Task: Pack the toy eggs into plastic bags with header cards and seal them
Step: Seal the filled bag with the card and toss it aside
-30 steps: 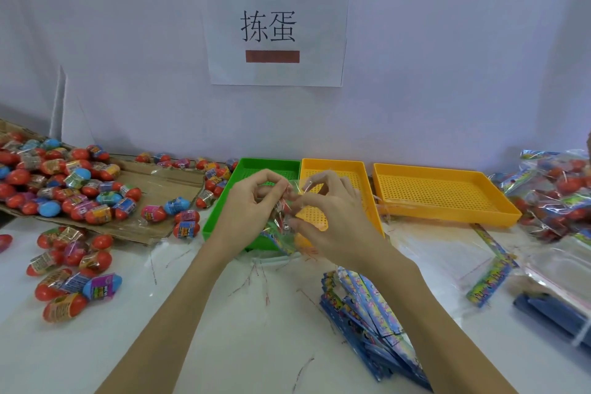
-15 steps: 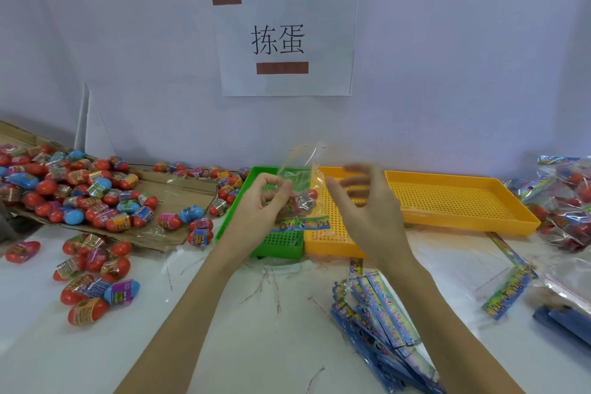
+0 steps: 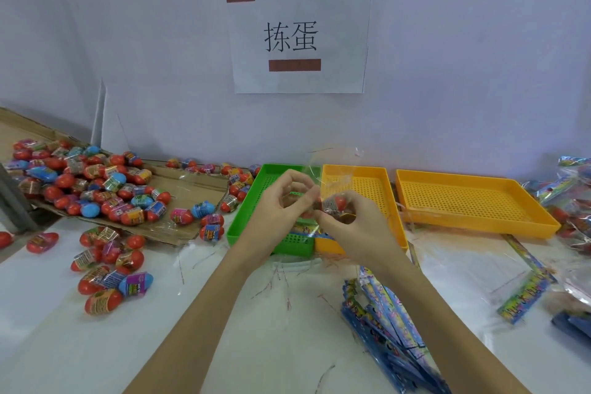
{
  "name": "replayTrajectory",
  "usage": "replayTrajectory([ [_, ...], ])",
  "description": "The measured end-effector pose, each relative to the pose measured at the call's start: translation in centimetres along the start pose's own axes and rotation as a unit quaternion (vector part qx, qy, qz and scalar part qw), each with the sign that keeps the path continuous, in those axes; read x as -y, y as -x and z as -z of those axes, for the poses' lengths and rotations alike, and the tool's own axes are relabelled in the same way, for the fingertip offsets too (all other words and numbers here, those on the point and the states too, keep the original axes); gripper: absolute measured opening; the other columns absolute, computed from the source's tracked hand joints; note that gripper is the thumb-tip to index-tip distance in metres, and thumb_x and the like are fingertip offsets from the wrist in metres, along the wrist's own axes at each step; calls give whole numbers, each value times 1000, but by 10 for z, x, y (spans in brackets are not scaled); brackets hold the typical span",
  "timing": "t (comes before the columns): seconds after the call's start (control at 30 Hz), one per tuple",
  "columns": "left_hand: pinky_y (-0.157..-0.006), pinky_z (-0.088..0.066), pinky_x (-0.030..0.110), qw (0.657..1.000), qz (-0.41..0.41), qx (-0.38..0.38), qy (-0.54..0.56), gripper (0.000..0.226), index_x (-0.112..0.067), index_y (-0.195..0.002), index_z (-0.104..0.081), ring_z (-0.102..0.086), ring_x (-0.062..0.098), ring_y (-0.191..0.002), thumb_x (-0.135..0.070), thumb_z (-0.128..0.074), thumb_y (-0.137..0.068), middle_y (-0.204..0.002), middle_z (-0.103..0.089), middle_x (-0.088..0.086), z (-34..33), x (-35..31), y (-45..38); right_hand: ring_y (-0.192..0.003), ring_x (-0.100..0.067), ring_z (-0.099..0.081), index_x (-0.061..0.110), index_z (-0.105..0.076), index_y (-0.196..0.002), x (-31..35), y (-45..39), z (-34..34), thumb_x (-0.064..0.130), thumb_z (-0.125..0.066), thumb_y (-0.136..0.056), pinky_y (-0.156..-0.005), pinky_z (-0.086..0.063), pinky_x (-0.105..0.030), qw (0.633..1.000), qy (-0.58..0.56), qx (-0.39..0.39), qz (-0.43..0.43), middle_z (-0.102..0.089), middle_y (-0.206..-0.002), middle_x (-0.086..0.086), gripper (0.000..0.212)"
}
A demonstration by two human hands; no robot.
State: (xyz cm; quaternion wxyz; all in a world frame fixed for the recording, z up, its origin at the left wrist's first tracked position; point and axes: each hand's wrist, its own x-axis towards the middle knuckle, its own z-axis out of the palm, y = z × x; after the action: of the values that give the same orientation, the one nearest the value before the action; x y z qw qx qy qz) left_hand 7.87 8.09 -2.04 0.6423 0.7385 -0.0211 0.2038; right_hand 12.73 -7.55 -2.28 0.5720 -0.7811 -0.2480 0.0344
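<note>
My left hand (image 3: 281, 205) and my right hand (image 3: 351, 227) meet in front of the green tray (image 3: 243, 224). Both pinch a clear plastic bag (image 3: 332, 176) whose open top stands up between them. A red toy egg (image 3: 335, 203) shows inside the bag at my right fingertips. The colourful header card (image 3: 308, 230) hangs at the bag's lower end under my hands. Loose toy eggs (image 3: 108, 278) lie in a heap on the white table at the left, and many more eggs (image 3: 86, 182) cover a flattened cardboard sheet.
Two yellow perforated trays (image 3: 473, 201) stand right of the green one. A stack of blue header cards (image 3: 390, 323) lies by my right forearm. Filled bags (image 3: 572, 201) pile up at the far right, with a loose card strip (image 3: 524, 294) nearby. Thin red tear strips litter the table.
My right hand, which was open and apart from the bag half a second ago, has come back onto it. The bag now sits lower between both hands.
</note>
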Motion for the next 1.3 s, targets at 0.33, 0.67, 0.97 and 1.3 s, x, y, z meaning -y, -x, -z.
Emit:
replayTrajectory([
  [0.33, -72, -54, 20, 998, 27, -44, 42, 12, -14, -106, -67, -66, 6, -84, -18, -73, -97, -96, -69, -7, -7, 3, 0, -83, -15, -73, 30, -59, -114, -3, 0, -5, 15, -65, -99, -65, -62, -31, 991, -128, 45, -20, -72, -94, 4, 22],
  [0.67, -91, -54, 21, 999, 11, -44, 28, 18, -22, -110, -73, -67, 12, -105, -13, -75, -94, -106, -74, -6, 4, 1, -1, -85, -11, -77, 24, -76, -104, 2, 5, -7, 14, -65, -100, -67, -63, -27, 974, -218, -30, -47, -79, -88, 5, 16],
  [0.97, -72, -57, 16, 992, -40, -117, -2, 16, -14, -102, -73, -75, 10, -81, -27, -78, -93, -90, -78, -3, -6, -1, 0, -89, -5, -71, 41, -79, -94, 6, 11, -11, 33, -58, -104, -75, -57, -27, 991, -108, -73, 24, -78, -90, 14, 24],
  [1.3, -74, -59, 32, 974, -2, -228, 15, 32, -13, -77, -66, -67, 19, -62, -36, -87, -83, -66, -70, 10, 13, 7, -6, -102, -1, -66, 27, -63, -125, 10, 14, -17, 27, -64, -101, -83, -53, -12, 981, -11, -167, 97, -69, -105, 18, 24],
])
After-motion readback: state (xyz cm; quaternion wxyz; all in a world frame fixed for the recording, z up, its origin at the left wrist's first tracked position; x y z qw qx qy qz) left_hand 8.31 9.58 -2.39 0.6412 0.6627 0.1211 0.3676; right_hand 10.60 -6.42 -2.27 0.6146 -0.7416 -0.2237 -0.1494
